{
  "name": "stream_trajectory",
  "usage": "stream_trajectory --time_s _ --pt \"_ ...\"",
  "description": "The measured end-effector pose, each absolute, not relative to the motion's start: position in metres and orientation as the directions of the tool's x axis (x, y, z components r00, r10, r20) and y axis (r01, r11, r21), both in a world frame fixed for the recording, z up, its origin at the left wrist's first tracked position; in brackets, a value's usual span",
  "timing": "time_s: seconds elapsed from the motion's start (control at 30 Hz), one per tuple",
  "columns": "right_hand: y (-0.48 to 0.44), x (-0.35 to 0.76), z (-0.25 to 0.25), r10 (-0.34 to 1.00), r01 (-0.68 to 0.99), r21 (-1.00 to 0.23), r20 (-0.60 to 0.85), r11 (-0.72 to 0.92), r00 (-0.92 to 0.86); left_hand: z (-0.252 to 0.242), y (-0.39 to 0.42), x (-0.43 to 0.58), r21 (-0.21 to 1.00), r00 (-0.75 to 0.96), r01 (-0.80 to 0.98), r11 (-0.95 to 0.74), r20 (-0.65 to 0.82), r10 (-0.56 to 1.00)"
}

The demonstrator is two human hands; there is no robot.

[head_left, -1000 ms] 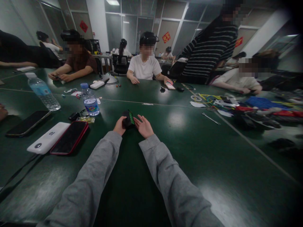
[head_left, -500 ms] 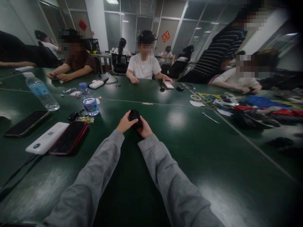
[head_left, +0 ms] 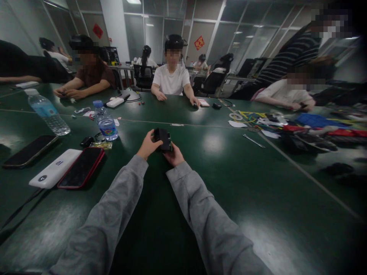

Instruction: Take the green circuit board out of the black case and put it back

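Note:
A small black box-shaped device [head_left: 163, 139] is held between my two hands over the middle of the green table [head_left: 218, 179]. A greenish, light-edged part shows along its right side; its exact kind I cannot make out. My left hand [head_left: 148, 146] grips it from the left, thumb across the near face. From below and the right, my right hand [head_left: 174, 156] supports it with fingers curled, some of them hidden behind the device.
To the left are a red-cased phone [head_left: 82, 168], a white power bank [head_left: 56, 168], a dark phone [head_left: 30, 151] and two water bottles [head_left: 106, 124]. A wrench [head_left: 254, 141] and tangled cables [head_left: 258, 120] lie right. Several people sit around the table.
The black device has turned in my hands, so its broad face and the greenish right edge now show. My right hand sits slightly lower on it. The person opposite has moved a hand.

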State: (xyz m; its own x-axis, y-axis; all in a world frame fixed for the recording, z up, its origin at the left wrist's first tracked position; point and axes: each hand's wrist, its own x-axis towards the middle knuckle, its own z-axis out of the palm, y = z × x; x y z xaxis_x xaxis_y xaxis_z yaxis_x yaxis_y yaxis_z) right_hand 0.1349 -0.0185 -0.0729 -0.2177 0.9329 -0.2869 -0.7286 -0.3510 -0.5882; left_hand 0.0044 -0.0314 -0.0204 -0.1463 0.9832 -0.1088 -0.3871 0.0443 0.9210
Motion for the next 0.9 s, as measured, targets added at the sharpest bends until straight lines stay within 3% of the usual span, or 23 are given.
stream_trajectory --time_s 0.17,0.27,0.4,0.9 --pt "-0.015 0.139 -0.076 0.936 -0.806 -0.492 -0.284 -0.329 -0.208 -0.017 -0.036 -0.01 0.799 0.036 -0.58 0.159 -0.17 0.985" --pt "-0.016 0.14 -0.074 0.929 -0.81 -0.468 -0.277 -0.353 -0.245 -0.032 -0.037 -0.02 0.651 0.132 -0.727 0.218 -0.179 0.975" --pt "-0.017 0.14 -0.073 0.928 -0.785 -0.499 -0.248 -0.368 -0.277 -0.055 -0.037 -0.025 0.45 0.137 -0.861 0.237 -0.244 0.96" --pt "-0.017 0.14 -0.074 0.928 -0.784 -0.498 -0.242 -0.37 -0.283 -0.062 -0.033 -0.019 0.447 0.084 -0.865 0.228 -0.32 0.944"
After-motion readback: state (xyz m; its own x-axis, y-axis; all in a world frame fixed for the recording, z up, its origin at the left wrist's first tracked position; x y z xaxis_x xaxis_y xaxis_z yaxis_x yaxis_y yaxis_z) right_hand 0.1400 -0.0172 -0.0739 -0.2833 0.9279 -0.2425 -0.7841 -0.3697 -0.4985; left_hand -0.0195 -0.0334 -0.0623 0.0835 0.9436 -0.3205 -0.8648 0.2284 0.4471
